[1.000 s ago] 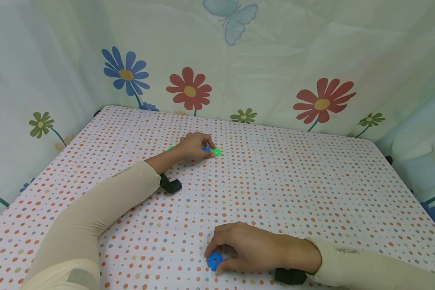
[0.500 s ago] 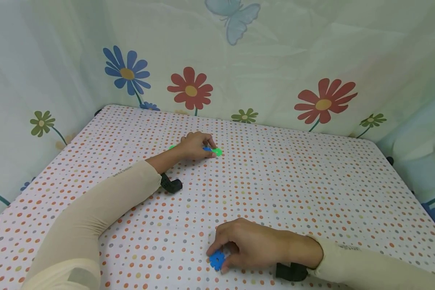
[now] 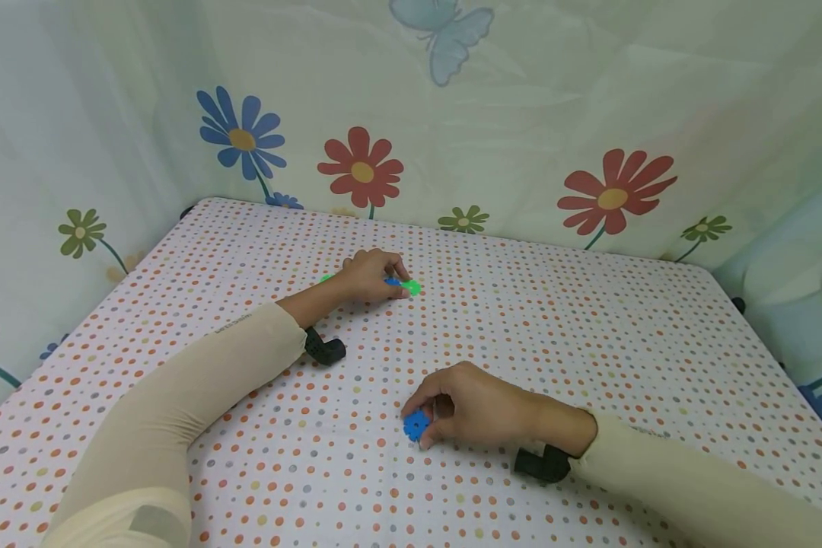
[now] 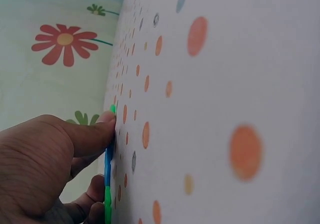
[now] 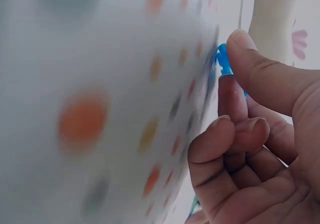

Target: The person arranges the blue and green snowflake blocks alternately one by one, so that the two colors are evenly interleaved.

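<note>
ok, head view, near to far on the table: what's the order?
right hand pinching the blue snowflake piece → black wrist camera mount on the left arm → left hand on the joined blue-and-green pieces → flowered backdrop.

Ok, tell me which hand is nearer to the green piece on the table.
Left. The left hand has its fingertips on the green piece at the far middle of the table. The right hand is nearer the person, pinching a blue piece.
</note>
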A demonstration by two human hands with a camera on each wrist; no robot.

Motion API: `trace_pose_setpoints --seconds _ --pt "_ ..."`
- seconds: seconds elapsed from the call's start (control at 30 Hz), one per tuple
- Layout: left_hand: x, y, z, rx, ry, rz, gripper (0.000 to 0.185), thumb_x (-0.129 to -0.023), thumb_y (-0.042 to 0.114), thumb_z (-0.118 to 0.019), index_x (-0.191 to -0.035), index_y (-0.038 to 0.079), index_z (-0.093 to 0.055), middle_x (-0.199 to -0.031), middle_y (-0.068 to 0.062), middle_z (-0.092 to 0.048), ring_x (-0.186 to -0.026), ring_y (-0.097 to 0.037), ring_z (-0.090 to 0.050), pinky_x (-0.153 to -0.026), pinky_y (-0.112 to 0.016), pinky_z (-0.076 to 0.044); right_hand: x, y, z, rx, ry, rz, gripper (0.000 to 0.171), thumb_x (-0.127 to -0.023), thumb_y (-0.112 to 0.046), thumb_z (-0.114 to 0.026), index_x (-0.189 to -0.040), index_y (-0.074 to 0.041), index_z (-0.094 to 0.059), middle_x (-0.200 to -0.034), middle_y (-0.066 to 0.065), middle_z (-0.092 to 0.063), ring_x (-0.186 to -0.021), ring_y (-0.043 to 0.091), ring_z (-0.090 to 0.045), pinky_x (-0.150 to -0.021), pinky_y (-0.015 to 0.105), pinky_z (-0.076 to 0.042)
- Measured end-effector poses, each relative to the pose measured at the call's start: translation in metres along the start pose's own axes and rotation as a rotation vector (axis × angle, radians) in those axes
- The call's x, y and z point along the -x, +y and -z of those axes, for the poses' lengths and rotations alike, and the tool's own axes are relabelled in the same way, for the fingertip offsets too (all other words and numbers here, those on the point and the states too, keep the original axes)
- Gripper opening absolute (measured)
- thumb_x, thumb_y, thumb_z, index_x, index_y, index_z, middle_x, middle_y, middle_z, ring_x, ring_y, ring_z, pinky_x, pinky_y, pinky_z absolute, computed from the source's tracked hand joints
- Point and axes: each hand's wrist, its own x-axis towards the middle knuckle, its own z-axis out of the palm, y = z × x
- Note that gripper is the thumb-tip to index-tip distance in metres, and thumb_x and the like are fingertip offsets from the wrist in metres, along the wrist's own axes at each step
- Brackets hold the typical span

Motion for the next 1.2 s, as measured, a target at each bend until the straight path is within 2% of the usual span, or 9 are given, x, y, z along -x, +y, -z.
trace_pose_setpoints --seconds 0.23,0.47,0.67,0.8,1.07,1.2 --pt "-0.001 -0.001 -0.001 -0.01 0.011 0.002 0.026 -0.089 0.041 -0.072 -0.109 0.025 -0.068 -0.125 -0.004 -0.064 -0.118 -0.032 -0.052 -0.1 -0.056 -0.033 -0.014 0.023 0.021 0.022 0.093 -0.032 0.029 -0.081 -0.025 -0.081 -0.108 -0.017 -0.075 -0.083 -0.009 -0.066 -0.067 0.004 -0.054 -0.061 0.02 -0.047" --pt "0.0 0.001 -0.001 -0.018 0.014 0.008 0.028 -0.088 0.04 -0.073 -0.11 0.024 -0.068 -0.128 -0.006 -0.064 -0.121 -0.032 -0.052 -0.102 -0.057 -0.034 -0.026 0.041 0.039 -0.053 0.165 -0.1 0.03 -0.081 -0.021 -0.081 -0.11 -0.014 -0.074 -0.083 -0.003 -0.066 -0.064 0.01 -0.054 -0.059 0.021 -0.045" --pt "0.0 0.003 0.0 -0.015 0.015 0.01 0.028 -0.088 0.04 -0.073 -0.11 0.023 -0.069 -0.132 -0.005 -0.062 -0.121 -0.032 -0.052 -0.102 -0.058 -0.033 -0.039 0.062 0.055 -0.082 0.293 -0.158 0.032 -0.081 -0.018 -0.082 -0.111 -0.015 -0.073 -0.087 0.003 -0.066 -0.067 0.015 -0.055 -0.057 0.023 -0.043" --pt "0.0 0.002 -0.001 -0.013 0.011 0.006 0.027 -0.088 0.039 -0.073 -0.11 0.023 -0.069 -0.128 -0.005 -0.063 -0.119 -0.031 -0.053 -0.101 -0.057 -0.033 -0.046 0.076 0.068 -0.114 0.367 -0.19 0.033 -0.082 -0.014 -0.081 -0.112 -0.012 -0.071 -0.088 0.006 -0.066 -0.073 0.018 -0.06 -0.059 0.024 -0.045" --pt "-0.002 0.0 -0.002 -0.019 0.004 0.001 0.025 -0.089 0.039 -0.073 -0.109 0.024 -0.069 -0.123 -0.003 -0.065 -0.118 -0.03 -0.054 -0.1 -0.056 -0.033 -0.063 0.093 0.089 -0.163 0.466 -0.291 0.033 -0.081 -0.014 -0.081 -0.113 -0.01 -0.07 -0.084 0.005 -0.069 -0.074 0.016 -0.065 -0.06 0.024 -0.046" --pt "-0.003 0.0 -0.001 -0.028 0.006 0.004 0.026 -0.089 0.04 -0.072 -0.109 0.025 -0.069 -0.124 -0.004 -0.065 -0.118 -0.031 -0.054 -0.1 -0.056 -0.033 -0.072 0.097 0.096 -0.128 0.479 -0.325 0.035 -0.081 -0.016 -0.082 -0.113 -0.009 -0.071 -0.08 0.006 -0.072 -0.071 0.015 -0.065 -0.059 0.024 -0.042"
